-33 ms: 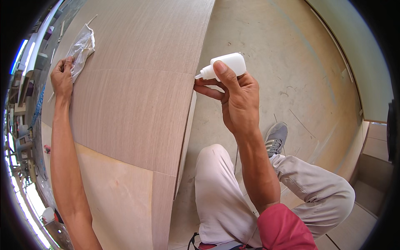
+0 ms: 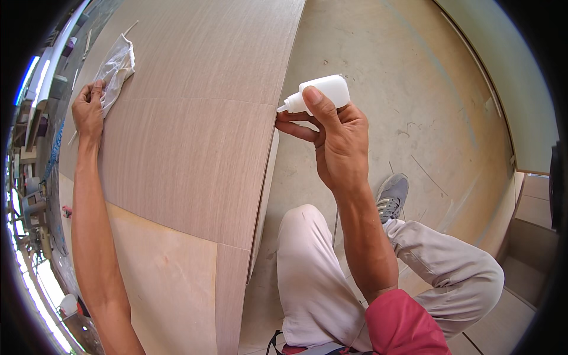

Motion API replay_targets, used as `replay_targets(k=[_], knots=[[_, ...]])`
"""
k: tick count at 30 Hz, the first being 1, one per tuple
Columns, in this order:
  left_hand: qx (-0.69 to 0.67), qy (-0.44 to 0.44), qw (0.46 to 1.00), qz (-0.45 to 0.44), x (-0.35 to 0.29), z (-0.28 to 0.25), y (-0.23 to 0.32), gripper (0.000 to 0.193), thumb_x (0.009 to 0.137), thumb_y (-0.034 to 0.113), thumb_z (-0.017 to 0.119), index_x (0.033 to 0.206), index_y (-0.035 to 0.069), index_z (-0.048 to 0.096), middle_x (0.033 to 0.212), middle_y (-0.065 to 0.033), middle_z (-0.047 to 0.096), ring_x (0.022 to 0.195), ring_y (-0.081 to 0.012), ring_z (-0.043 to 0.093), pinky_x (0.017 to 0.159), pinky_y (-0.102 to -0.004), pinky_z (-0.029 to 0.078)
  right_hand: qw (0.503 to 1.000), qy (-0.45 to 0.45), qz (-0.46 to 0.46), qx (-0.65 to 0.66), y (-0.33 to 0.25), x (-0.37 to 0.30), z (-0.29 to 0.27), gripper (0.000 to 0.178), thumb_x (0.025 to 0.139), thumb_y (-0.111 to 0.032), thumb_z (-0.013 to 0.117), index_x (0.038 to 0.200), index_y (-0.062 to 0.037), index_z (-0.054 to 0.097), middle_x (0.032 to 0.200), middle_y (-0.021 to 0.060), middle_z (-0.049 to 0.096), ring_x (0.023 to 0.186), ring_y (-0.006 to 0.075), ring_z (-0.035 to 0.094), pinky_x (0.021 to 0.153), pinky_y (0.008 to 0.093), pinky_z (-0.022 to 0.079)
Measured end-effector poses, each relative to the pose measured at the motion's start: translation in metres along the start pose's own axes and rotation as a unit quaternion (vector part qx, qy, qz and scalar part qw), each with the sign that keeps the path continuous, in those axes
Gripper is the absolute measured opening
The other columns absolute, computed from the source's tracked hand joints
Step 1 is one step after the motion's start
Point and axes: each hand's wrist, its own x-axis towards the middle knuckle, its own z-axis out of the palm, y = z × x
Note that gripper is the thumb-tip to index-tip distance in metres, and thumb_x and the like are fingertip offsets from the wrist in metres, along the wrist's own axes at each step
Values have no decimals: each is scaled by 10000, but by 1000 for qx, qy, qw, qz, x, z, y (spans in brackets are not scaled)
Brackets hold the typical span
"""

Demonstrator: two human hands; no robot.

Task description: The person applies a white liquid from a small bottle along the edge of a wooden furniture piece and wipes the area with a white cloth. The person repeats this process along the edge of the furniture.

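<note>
My right hand (image 2: pixel 340 130) grips a small white squeeze bottle (image 2: pixel 331 90) between thumb and fingers. The bottle lies nearly level, its thin nozzle pointing left at the edge of a wood-grain panel (image 2: pixel 189 148). Two of my right fingers reach under the nozzle to that edge. Whether any liquid comes out is too small to see. At the panel's far left side, my left hand (image 2: pixel 89 112) pinches a crumpled clear plastic bag (image 2: pixel 115 71), which rests on the panel. A thin pale stick (image 2: pixel 131 28) shows at the bag's upper end.
A paler bare wood section (image 2: pixel 160 266) adjoins the panel at the near left. To the right lies a dusty, scuffed floor (image 2: pixel 378 71) with my bent legs and grey shoe (image 2: pixel 393 192) on it. A pale board (image 2: pixel 509 59) stands along the far right, and cluttered items line the left rim.
</note>
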Motion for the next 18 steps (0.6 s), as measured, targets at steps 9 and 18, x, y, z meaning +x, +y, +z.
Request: replay_targets(k=[9,18], knots=[[14,10,1000,15,-2,1,2,294,994,296,651,1011,17,739,842,12,673,767,-59,531,711,-219,422,1000,-6,8,-17,0,-10,0,328,936,-258,723,1028,47,642,895,165,724,793,262,747,733,375,654],[15,8,1000,19,-2,0,3,290,998,288,645,1026,14,735,855,11,676,763,-55,532,706,-212,419,999,-14,1,-32,1,-20,1,331,943,-253,710,1036,57,637,887,178,716,806,270,748,719,382,660]])
